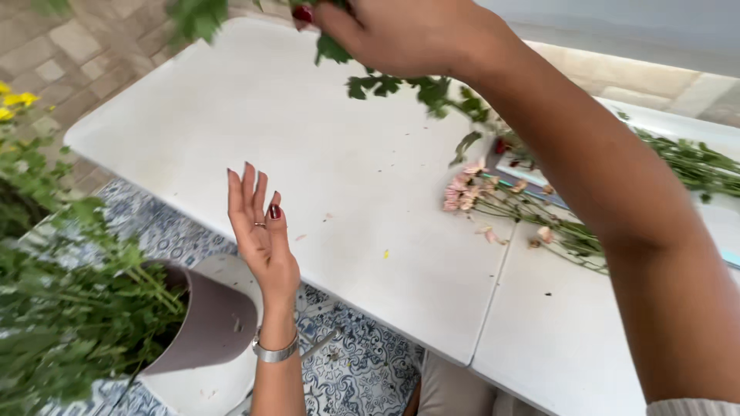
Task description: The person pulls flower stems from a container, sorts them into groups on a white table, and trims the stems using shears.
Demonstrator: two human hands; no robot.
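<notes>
While right hand (401,31) grips leafy stem (401,85) | left hand (260,231) open, empty

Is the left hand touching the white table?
Apart. The head view shows the left hand raised, open and upright at the near edge of the white table, palm and fingers resting on nothing.

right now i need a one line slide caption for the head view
Right hand grips a leafy green stem above a white table; left hand open, empty, beside pink flowers.

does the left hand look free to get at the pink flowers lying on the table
Probably yes: the left hand is open and holds nothing, and bare white table lies between it and the pink flowers.
</notes>
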